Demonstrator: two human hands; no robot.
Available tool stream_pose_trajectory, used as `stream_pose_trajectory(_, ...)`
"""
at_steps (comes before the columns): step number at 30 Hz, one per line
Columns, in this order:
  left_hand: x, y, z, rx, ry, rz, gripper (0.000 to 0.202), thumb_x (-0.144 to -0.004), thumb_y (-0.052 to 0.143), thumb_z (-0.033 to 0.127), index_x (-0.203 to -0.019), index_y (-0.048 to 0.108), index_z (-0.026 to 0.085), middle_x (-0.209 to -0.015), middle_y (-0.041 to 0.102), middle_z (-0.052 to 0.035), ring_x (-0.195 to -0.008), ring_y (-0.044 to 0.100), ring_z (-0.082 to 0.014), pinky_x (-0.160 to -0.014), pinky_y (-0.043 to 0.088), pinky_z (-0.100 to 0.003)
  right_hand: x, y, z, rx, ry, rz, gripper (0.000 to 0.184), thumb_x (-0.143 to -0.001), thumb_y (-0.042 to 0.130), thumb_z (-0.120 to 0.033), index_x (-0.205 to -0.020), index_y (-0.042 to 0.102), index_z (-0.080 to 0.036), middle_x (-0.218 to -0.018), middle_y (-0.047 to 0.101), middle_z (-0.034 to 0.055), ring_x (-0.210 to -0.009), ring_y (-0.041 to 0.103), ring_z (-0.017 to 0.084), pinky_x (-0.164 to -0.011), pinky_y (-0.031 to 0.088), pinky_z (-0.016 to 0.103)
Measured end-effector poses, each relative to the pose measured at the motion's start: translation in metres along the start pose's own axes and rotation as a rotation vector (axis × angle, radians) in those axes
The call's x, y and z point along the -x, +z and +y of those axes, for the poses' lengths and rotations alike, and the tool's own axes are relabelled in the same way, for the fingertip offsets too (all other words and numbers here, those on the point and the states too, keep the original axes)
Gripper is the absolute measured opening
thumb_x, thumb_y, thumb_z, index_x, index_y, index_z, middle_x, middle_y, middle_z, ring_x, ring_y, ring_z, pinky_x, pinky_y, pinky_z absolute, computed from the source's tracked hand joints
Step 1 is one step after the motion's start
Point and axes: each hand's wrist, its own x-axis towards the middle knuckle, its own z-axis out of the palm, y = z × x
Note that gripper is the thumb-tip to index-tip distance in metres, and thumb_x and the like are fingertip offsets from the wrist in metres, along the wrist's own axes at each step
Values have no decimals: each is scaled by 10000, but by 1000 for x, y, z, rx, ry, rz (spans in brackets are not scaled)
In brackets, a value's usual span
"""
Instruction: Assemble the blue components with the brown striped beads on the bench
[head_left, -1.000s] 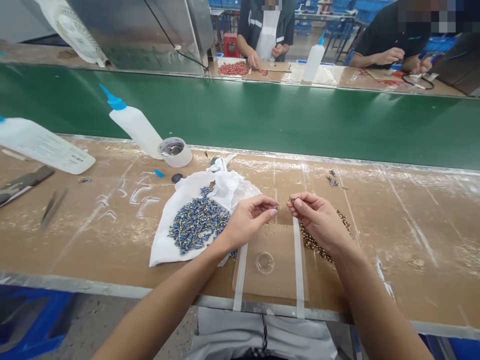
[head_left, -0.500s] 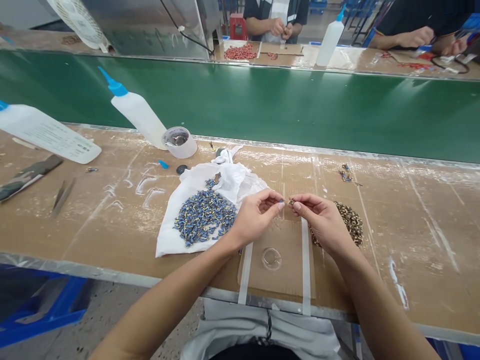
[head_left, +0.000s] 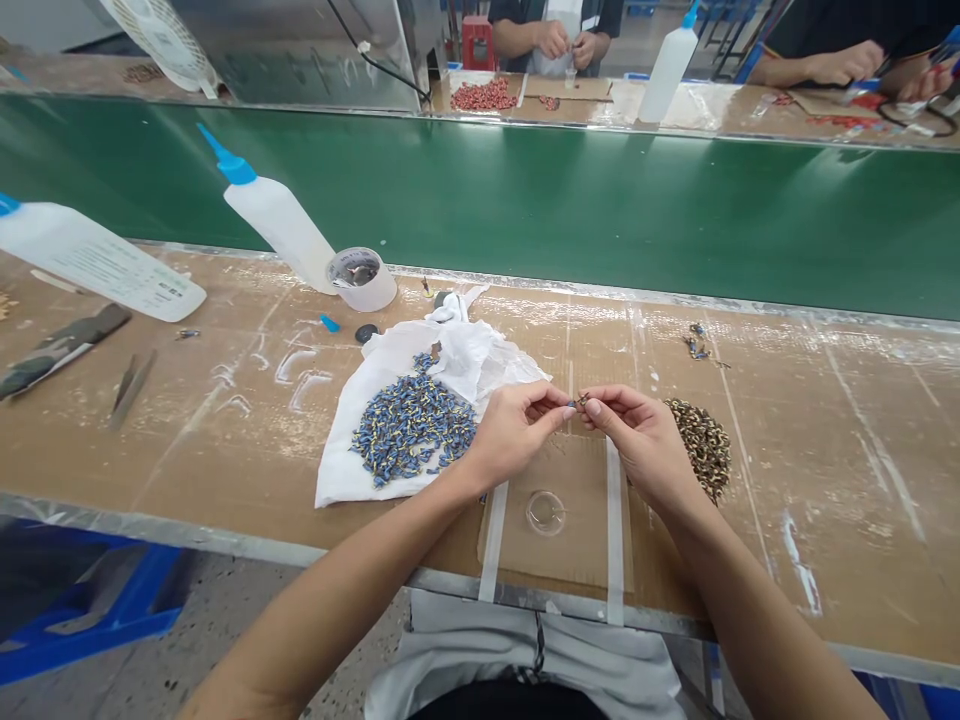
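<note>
My left hand (head_left: pixel 514 432) pinches a tiny blue part (head_left: pixel 571 404) between thumb and forefinger. My right hand (head_left: pixel 636 432) pinches a tiny brown part (head_left: pixel 582 400), and the two parts meet at my fingertips above a taped cardboard sheet (head_left: pixel 574 545). A heap of small blue parts (head_left: pixel 414 427) lies on a white plastic bag (head_left: pixel 352 472) just left of my left hand. To the right of my right hand lies a heap of brown parts (head_left: pixel 703 444). A small clear dish (head_left: pixel 546 512) sits on the cardboard below my hands.
Two white squeeze bottles (head_left: pixel 276 222) (head_left: pixel 97 259) with blue tips lie at the left, beside a tape roll (head_left: pixel 363 278). Tweezers (head_left: pixel 129 386) and a dark tool (head_left: pixel 60 346) lie far left. A green conveyor belt (head_left: pixel 570 215) runs behind the bench; other people work across it.
My two hands have come closer together until the pinched parts meet at the fingertips. The view has shifted slightly.
</note>
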Motion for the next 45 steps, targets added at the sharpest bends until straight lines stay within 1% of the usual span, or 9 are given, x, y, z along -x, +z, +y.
stream_pose_trajectory(8,-2,-2,-1,-248,114,34,66,-833,627,180,-818,674,137,-765,691,-28,-706,607,-136,-674,457,-252,2,3,1,20,4,13,170,-818,711,-326,-925,701,-194,-843,693,29,-745,626,139,-724,525,268)
stream_pose_trajectory(17,-1,-2,-7,-402,224,56,59,-831,636,164,-773,642,153,-708,661,-7,-633,566,-124,-611,424,-240,4,5,1,91,-10,3,175,-816,705,-335,-914,700,-190,-852,705,42,-801,649,175,-763,541,304)
stream_pose_trajectory(21,-1,-4,-10,-505,325,47,87,-860,604,162,-775,619,152,-718,653,-13,-659,575,-136,-632,427,-248,3,5,4,114,-31,8,167,-818,698,-336,-884,693,-184,-845,693,42,-794,633,171,-742,530,296)
stream_pose_trajectory(24,0,-4,-10,-652,379,25,113,-897,548,176,-806,612,155,-758,654,-29,-714,591,-161,-667,433,-269,2,6,8,136,-39,5,164,-819,693,-339,-853,680,-180,-803,671,32,-744,607,161,-704,508,287)
stream_pose_trajectory(27,2,-4,-9,-805,387,2,160,-923,494,189,-815,605,148,-767,643,-47,-731,593,-185,-663,425,-290,3,8,11,151,-41,1,166,-825,683,-348,-838,662,-183,-774,655,27,-695,576,156,-664,481,285)
stream_pose_trajectory(30,4,-5,-7,-887,383,-31,181,-928,469,184,-811,600,142,-769,635,-53,-720,587,-193,-640,410,-296,5,9,12,165,-44,-14,170,-833,670,-359,-821,644,-191,-809,664,42,-728,580,176,-661,466,293)
stream_pose_trajectory(34,5,-7,-5,-913,356,-81,166,-914,469,161,-804,592,148,-774,638,-44,-702,581,-184,-635,401,-291,5,9,12,192,-41,-60,176,-835,662,-366,-809,632,-194,-798,651,42,-713,565,179,-644,449,291)
stream_pose_trajectory(39,6,-9,-3,-963,323,-145,132,-894,484,129,-814,588,143,-790,641,-52,-691,584,-186,-615,399,-290,4,8,16,149,33,-161,175,-847,646,-350,-794,614,-186,-762,616,26,-648,516,147,-604,426,268)
stream_pose_trajectory(45,10,-4,-4,-1030,301,-214,96,-851,496,92,-854,584,131,-820,641,-73,-723,600,-208,-625,434,-304,5,10,18,217,39,-177,175,-847,627,-317,-747,574,-183,-677,560,1,-625,499,142,-593,410,269)
